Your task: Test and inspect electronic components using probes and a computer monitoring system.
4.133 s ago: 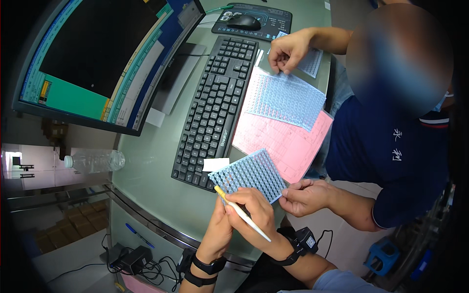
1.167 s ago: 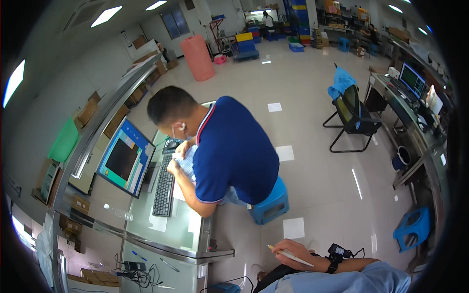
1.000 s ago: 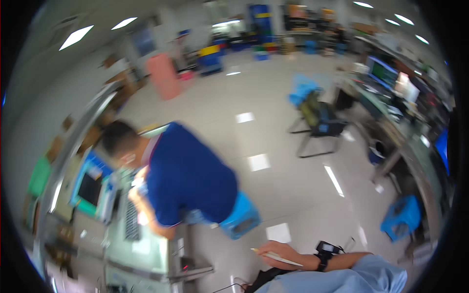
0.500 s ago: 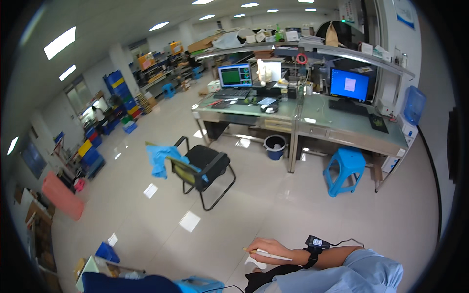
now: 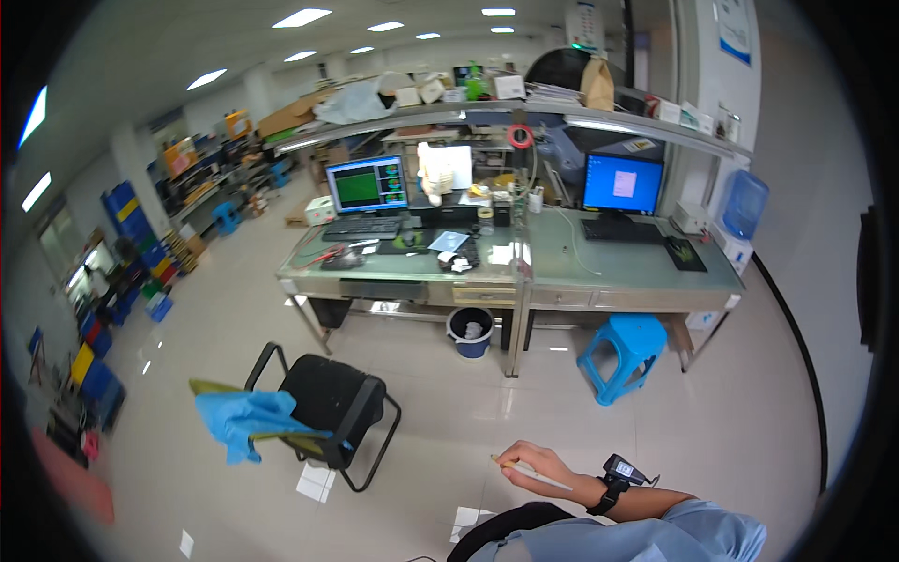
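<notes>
My right hand (image 5: 532, 459) is in front of my body at the bottom of the head view, its fingers closed around a thin, pale, pen-like stick (image 5: 547, 479). One yellowish end of the stick pokes out past the fingertips, and the other end points back along the wrist. What kind of tool it is I cannot make out. A black strap with a small box-shaped device (image 5: 622, 470) circles my right wrist. Below the hand there is only floor, and it touches nothing else. My left hand is out of the picture.
A black chair (image 5: 328, 398) with a blue cloth (image 5: 245, 417) over its back stands at left. Ahead is a long workbench (image 5: 637, 258) with two monitors and a shelf. Under it are a bin (image 5: 470, 345) and a blue stool (image 5: 626, 356). A water dispenser (image 5: 740, 220) stands at right.
The view has swung right and come closer to the workbench. The chair now appears lower and further left. My right hand still holds the stick.
</notes>
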### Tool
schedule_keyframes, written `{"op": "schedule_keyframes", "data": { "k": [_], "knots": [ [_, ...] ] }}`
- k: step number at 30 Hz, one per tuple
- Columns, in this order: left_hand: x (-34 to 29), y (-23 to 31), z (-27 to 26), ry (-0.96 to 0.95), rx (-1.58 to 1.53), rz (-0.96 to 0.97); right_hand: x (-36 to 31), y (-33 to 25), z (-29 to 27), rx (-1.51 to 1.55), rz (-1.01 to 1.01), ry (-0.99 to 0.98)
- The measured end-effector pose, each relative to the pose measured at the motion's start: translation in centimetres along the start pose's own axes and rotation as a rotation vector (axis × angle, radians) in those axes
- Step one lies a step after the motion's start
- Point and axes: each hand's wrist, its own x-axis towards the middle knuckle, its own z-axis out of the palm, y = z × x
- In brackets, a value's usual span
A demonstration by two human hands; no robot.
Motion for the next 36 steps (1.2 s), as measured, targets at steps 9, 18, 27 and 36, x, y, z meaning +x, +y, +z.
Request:
{"op": "schedule_keyframes", "data": {
  "k": [9, 18, 27, 36],
  "knots": [
    [-5.7, -17.9, 0.9, -0.03, -0.039, -0.132, 13.5, 12.7, -6.7, -0.174, 0.059, 0.21],
    [-10.1, -34.3, 3.1, -0.065, 0.082, -0.229, 37.2, 30.7, -10.0, 0.069, 0.179, 0.187],
    [-12.8, -48.6, -1.1, -0.067, 0.149, -0.338, 59.4, 46.1, -8.3, -0.602, 0.171, 0.3],
    [-13.1, -60.3, -7.4, -0.047, 0.222, -0.503, 67.7, 56.0, -5.7, -0.938, 0.363, 0.208]
  ]
}}
